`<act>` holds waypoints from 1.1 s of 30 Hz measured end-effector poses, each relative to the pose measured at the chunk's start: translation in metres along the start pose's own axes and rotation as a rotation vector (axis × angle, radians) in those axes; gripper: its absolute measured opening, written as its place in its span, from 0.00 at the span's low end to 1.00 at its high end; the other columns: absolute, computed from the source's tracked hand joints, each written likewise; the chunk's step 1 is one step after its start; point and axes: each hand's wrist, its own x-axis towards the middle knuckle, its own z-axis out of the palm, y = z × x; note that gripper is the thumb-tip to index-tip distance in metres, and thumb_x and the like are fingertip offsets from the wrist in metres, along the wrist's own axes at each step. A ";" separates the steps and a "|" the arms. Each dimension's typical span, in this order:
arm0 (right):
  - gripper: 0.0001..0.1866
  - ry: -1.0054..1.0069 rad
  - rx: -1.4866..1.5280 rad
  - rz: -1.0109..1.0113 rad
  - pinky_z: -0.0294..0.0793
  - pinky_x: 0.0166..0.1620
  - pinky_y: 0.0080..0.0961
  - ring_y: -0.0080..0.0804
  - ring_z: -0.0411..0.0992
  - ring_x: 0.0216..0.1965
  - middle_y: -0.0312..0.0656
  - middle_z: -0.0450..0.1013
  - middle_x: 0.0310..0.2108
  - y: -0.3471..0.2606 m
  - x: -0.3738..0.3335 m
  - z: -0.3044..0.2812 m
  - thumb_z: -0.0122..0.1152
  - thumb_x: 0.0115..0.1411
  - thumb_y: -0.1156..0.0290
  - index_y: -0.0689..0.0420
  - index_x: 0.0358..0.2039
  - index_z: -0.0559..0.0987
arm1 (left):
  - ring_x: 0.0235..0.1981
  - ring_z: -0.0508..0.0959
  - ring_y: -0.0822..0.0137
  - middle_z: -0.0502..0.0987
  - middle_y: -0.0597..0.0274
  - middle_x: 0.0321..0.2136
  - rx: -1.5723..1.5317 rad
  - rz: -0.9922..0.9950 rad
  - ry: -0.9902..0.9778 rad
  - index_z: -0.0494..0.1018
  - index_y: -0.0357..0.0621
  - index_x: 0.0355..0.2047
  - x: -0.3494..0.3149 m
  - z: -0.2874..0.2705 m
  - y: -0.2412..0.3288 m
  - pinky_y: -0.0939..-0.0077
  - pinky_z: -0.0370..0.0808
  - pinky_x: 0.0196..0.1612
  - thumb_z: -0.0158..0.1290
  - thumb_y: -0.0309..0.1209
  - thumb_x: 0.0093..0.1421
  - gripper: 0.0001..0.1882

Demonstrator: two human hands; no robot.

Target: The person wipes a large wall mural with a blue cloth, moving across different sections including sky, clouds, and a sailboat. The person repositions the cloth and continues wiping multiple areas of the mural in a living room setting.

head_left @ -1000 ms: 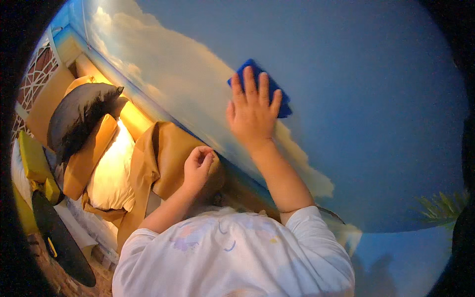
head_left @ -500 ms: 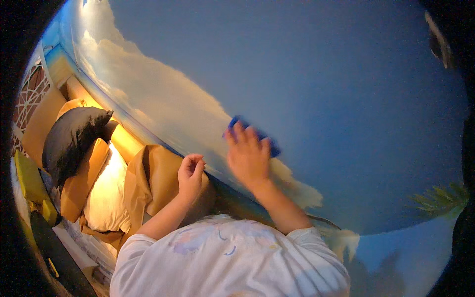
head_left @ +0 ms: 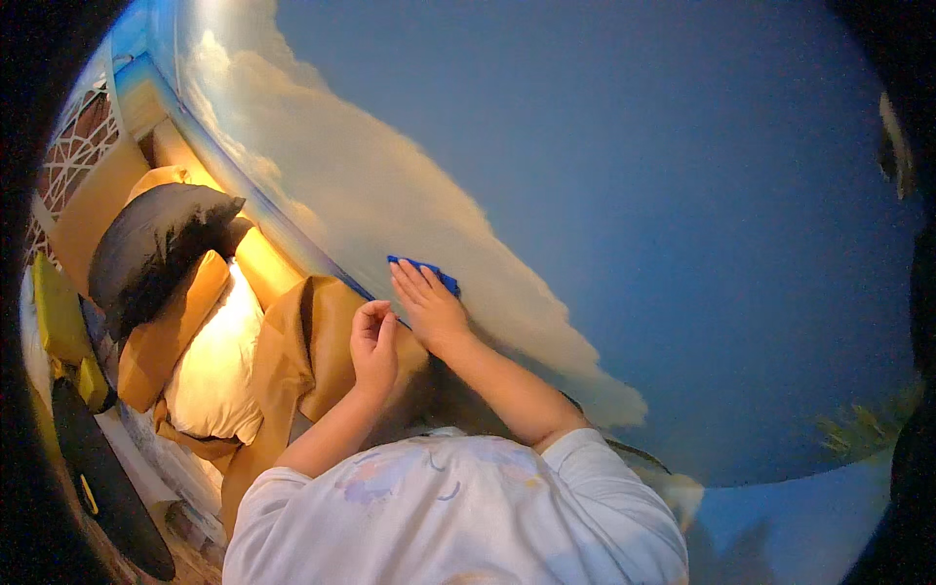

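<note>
"Where is the cloth [head_left: 446, 280] placed?"
"It is held flat against the wall [head_left: 643, 214] by the right hand [head_left: 435, 314], its edge exposed at the hand's 12 o'clock."
"And the fingers?"
"The right ones are stretched out, nearly together. The left hand [head_left: 374, 348], at 8 o'clock, is loosely curled; whether its fingertips meet cannot be told."

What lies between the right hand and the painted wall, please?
A blue cloth lies there; the head view shows it partly covered by the right hand, against the painted wall.
</note>
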 end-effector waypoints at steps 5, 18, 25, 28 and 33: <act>0.27 0.118 -0.081 0.220 0.47 0.66 0.45 0.41 0.52 0.68 0.41 0.55 0.68 0.050 0.068 -0.101 0.43 0.61 0.66 0.56 0.62 0.67 | 0.38 0.70 0.75 0.70 0.67 0.36 -0.035 -0.040 0.078 0.69 0.40 0.44 0.015 -0.019 0.017 0.81 0.69 0.44 0.49 0.23 0.64 0.08; 0.28 -0.075 0.003 -0.092 0.41 0.70 0.35 0.36 0.45 0.71 0.42 0.52 0.69 -0.036 0.098 0.061 0.46 0.60 0.66 0.62 0.61 0.67 | 0.37 0.70 0.76 0.70 0.68 0.36 -0.064 -0.059 0.107 0.69 0.40 0.44 0.037 -0.036 -0.004 0.82 0.68 0.43 0.48 0.23 0.65 0.08; 0.28 -0.230 -0.007 -0.156 0.38 0.70 0.37 0.37 0.45 0.71 0.45 0.51 0.69 -0.066 0.048 0.108 0.42 0.62 0.66 0.64 0.61 0.65 | 0.36 0.71 0.74 0.70 0.66 0.35 0.000 -0.115 0.175 0.68 0.41 0.45 0.038 -0.063 -0.007 0.80 0.69 0.41 0.48 0.26 0.66 0.08; 0.25 0.016 -0.016 0.043 0.50 0.65 0.45 0.43 0.52 0.68 0.45 0.56 0.67 -0.020 0.150 0.000 0.47 0.60 0.67 0.58 0.58 0.71 | 0.35 0.70 0.74 0.70 0.66 0.34 0.012 -0.108 0.200 0.68 0.41 0.45 0.049 -0.066 -0.005 0.79 0.69 0.40 0.48 0.27 0.66 0.08; 0.25 0.406 -0.036 0.219 0.46 0.65 0.54 0.44 0.53 0.67 0.42 0.57 0.67 0.039 0.221 -0.108 0.49 0.58 0.65 0.52 0.58 0.72 | 0.36 0.70 0.75 0.70 0.67 0.34 -0.079 -0.076 0.223 0.68 0.41 0.43 0.062 -0.052 0.009 0.80 0.68 0.43 0.47 0.24 0.66 0.07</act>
